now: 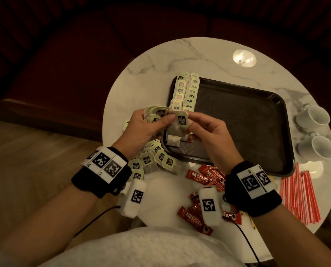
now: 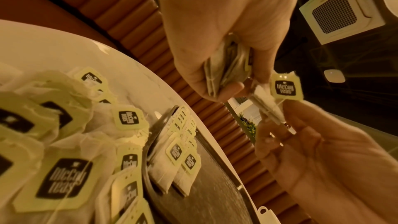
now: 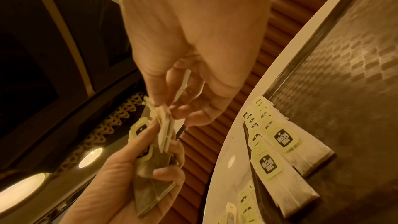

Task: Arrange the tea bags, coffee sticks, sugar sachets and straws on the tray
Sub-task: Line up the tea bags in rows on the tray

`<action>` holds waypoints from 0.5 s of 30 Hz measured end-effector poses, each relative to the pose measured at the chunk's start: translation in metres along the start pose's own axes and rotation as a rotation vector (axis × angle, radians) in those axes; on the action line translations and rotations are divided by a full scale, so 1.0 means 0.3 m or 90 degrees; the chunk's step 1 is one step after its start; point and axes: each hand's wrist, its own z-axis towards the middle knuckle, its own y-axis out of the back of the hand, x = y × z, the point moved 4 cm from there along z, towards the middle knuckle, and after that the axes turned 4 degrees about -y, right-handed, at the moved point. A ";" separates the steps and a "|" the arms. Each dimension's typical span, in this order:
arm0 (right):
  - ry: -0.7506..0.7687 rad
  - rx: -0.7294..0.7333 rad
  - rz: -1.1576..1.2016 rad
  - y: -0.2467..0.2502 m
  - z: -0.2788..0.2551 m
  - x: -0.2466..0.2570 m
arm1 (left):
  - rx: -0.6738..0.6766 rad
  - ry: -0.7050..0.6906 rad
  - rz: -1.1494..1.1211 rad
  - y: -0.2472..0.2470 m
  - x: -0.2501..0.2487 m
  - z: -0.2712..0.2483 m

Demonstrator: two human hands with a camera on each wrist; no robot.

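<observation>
Left hand grips a bundle of tea bags as a ready supply; right hand pinches one bag off it at frame centre, likely to extend the rows along the tray's left edge.

The head view is dim and warm, its upper and left parts almost black. A round glare spot sits on the pale surface at the upper right, the reflection of an overhead lamp, and the surface edge bows with the wide lens. Both wrist views carry a strong yellow-orange cast. In the left wrist view the tea bag tags at the lower left are large, soft and smeared. In the right wrist view glowing ceiling lamps at the lower left are blown out, the fingers are slightly blurred, and straight lines curve near the frame edges.
</observation>
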 end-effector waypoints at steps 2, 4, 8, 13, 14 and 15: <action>0.006 -0.009 0.001 -0.001 0.002 0.002 | 0.008 -0.001 -0.024 -0.010 -0.009 -0.006; 0.007 -0.016 0.001 -0.002 0.002 0.004 | 0.015 -0.012 -0.027 -0.016 -0.020 -0.011; 0.014 -0.027 -0.008 -0.005 0.001 0.004 | -0.005 -0.029 -0.042 -0.027 -0.034 -0.016; 0.019 -0.050 -0.037 -0.002 0.008 0.000 | 0.008 -0.061 0.001 -0.033 -0.041 -0.014; 0.020 -0.056 -0.040 0.002 0.009 -0.001 | 0.016 -0.067 0.014 -0.033 -0.043 -0.014; 0.020 -0.059 -0.040 0.005 0.009 -0.001 | 0.024 -0.069 0.023 -0.034 -0.044 -0.015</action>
